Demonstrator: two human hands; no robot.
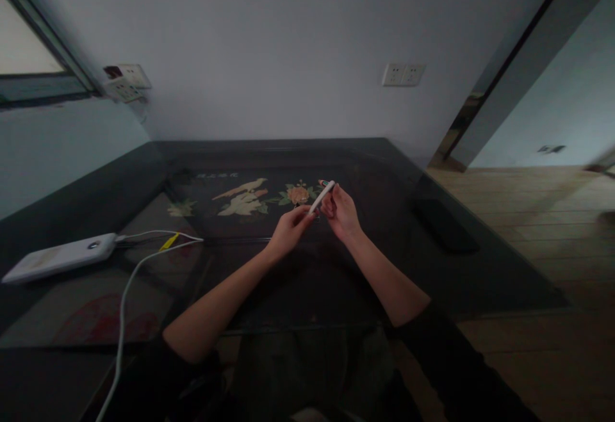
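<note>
Over the dark tabletop (307,281), a slim white pen-like stick (321,198) slants up to the right between my hands. My left hand (291,227) pinches its lower end between thumb and fingers. At the upper end my right hand (342,212) is closed, its fingers curled and its thumb and forefinger against the stick. A small piece with a reddish tip and a dark green band (325,182) shows beside that end; whether it is part of the stick I cannot tell. Under the hands, the table bears a picture of pale birds (243,198) and a pink flower (298,193).
On the left lies a white power bank (62,257) with a white cable (123,307) carrying a yellow tag (169,242). A flat black object (444,225) rests at the right. Wall sockets (403,74) sit behind the table, with wooden floor (519,217) to the right.
</note>
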